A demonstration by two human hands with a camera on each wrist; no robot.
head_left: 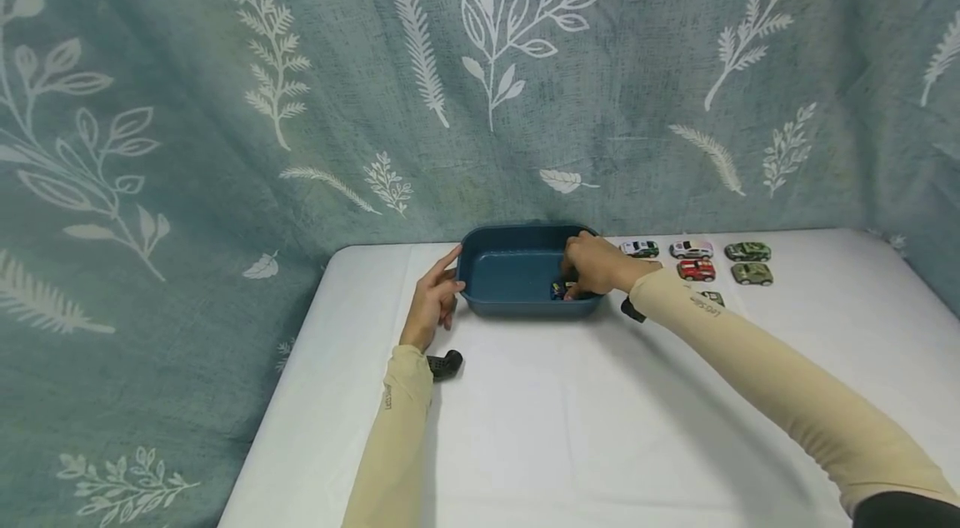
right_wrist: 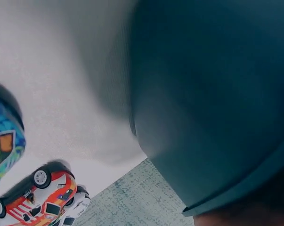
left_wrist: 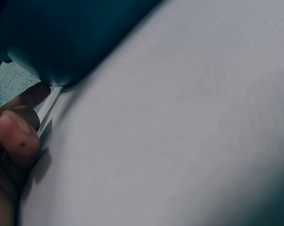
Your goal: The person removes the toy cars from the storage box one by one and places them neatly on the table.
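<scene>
While our left hand (head_left: 432, 300) braces the dark teal plastic tub (head_left: 525, 271) with straight fingers, our right hand (head_left: 596, 265) should lower the small blue toy car (head_left: 558, 290), pinched, gently onto its floor.

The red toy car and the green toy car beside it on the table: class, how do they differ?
The red toy car is bright red with white markings; the green toy car is a dull olive. The red toy car lies nearer the blue tub; the green toy car lies further right. Both sit untouched on the white table.
</scene>
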